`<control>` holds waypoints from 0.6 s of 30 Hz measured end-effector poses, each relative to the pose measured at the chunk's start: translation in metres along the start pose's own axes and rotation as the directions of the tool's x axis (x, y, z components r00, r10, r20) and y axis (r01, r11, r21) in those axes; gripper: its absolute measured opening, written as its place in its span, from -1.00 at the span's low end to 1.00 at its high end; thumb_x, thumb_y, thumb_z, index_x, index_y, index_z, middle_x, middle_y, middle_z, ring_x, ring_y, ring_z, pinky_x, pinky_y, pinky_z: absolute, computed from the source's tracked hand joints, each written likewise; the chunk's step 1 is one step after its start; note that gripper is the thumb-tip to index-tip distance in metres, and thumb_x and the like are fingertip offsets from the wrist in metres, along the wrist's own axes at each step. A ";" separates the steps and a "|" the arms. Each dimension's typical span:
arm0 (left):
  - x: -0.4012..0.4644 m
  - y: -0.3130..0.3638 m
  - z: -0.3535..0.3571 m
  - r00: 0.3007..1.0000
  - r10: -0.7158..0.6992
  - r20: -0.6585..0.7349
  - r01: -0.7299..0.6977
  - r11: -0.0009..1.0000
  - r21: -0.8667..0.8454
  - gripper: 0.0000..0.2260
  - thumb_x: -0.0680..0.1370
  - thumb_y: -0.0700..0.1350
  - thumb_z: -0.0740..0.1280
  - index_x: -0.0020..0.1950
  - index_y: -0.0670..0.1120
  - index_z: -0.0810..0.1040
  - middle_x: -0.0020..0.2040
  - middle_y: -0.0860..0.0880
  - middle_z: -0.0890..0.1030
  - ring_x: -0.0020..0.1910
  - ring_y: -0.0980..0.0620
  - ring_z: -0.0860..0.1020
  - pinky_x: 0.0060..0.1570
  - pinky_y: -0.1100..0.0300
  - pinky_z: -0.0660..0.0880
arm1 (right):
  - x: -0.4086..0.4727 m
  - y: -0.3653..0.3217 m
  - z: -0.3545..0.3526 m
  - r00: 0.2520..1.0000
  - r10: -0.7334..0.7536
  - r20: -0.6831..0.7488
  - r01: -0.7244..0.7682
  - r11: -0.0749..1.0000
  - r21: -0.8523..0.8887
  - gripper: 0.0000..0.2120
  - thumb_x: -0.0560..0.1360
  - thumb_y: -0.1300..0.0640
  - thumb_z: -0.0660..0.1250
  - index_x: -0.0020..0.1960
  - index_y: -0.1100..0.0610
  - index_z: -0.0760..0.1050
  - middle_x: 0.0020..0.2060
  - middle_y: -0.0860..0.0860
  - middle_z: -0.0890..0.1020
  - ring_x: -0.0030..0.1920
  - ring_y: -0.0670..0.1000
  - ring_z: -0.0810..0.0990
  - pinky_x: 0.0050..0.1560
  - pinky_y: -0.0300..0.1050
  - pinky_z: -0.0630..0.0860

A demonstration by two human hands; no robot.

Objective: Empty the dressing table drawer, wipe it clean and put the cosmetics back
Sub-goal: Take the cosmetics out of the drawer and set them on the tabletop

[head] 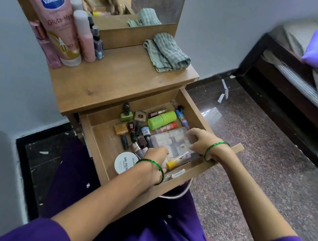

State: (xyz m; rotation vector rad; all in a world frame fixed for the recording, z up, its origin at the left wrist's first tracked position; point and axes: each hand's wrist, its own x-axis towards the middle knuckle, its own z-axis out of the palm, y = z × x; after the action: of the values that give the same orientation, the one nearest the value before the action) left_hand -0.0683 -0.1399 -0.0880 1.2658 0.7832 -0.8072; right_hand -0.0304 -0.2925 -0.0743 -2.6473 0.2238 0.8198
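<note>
Partly hidden: left hand [155,158] covers the near end of the clear case [173,142] and the rim of the white tub [124,163]; fingertips tucked out of sight, so cannot tell whether clenched or merely resting (curled downward, at any rate); yellow-capped tube [177,159] just beside it, contact unclear. Right hand [201,140] at the case's far corner, fingers bent and pinching its edge; grip itself blurred. Drawer [104,149] pulled out and full: green bottle [161,119], nail polishes [131,130] lying and standing in a cluster left of the case; labels mostly too small to read. Folded cloth [166,54] on the tabletop [105,81], well apart from both hands; lotion tube [55,17] upright at the back left, cut off at the top.
</note>
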 end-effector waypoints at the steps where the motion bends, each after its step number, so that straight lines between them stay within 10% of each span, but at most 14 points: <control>1: -0.002 0.001 0.000 1.000 0.000 0.009 0.000 1.000 -0.011 -0.92 0.59 -0.25 0.16 0.06 -0.17 0.39 0.04 -0.16 0.45 -0.10 -0.03 0.47 -0.01 0.11 0.40 | -0.003 -0.001 -0.001 0.999 -0.018 0.040 0.018 1.000 0.001 -0.68 0.43 0.25 0.32 0.14 -0.01 0.45 -0.15 -0.02 0.49 -0.13 0.00 0.49 -0.23 -0.17 0.41; 4: -0.004 0.003 0.000 1.000 -0.006 -0.002 0.006 1.000 -0.005 -0.70 0.58 -0.22 0.20 0.31 -0.16 0.33 0.29 -0.19 0.37 0.17 -0.10 0.44 0.01 0.10 0.41 | -0.004 -0.002 -0.003 0.986 -0.054 0.157 0.061 0.997 -0.043 -0.69 0.37 0.26 0.41 0.01 -0.04 0.48 -0.34 -0.04 0.42 -0.33 -0.06 0.42 -0.35 -0.21 0.36; 8: -0.003 0.005 -0.003 0.999 -0.032 0.010 0.032 0.999 0.034 -0.85 0.60 -0.24 0.19 0.15 -0.24 0.39 -0.03 -0.23 0.56 0.03 -0.05 0.47 -0.02 0.11 0.42 | -0.003 -0.001 -0.003 0.983 -0.045 0.178 0.047 0.999 -0.006 -0.69 0.34 0.35 0.34 -0.04 0.01 0.50 -0.37 -0.01 0.44 -0.37 -0.02 0.43 -0.38 -0.20 0.38; 12: -0.001 0.004 -0.002 1.000 0.012 0.006 -0.013 0.998 0.068 -0.63 0.59 -0.25 0.23 0.38 -0.21 0.29 0.38 -0.20 0.37 0.33 -0.13 0.40 0.28 0.02 0.38 | -0.002 0.003 -0.004 0.990 -0.039 0.133 0.034 0.999 0.039 -0.81 0.38 0.32 0.34 -0.09 0.08 0.58 -0.37 -0.05 0.47 -0.36 -0.06 0.45 -0.36 -0.25 0.39; 18: -0.002 0.007 0.000 0.998 0.046 0.038 -0.046 0.999 -0.003 -0.69 0.58 -0.26 0.27 0.31 -0.23 0.35 0.27 -0.21 0.47 0.15 -0.15 0.51 0.02 -0.02 0.50 | 0.004 0.005 0.001 0.996 -0.051 0.070 0.035 0.976 0.215 -0.77 0.54 0.12 0.21 -0.27 0.02 0.51 -0.31 0.01 0.49 -0.17 0.05 0.51 0.08 0.03 0.56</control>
State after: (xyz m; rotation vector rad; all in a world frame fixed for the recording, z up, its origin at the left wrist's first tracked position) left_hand -0.0633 -0.1389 -0.0823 1.2583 0.7215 -0.7911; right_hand -0.0291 -0.2970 -0.0793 -2.4078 0.2211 0.8295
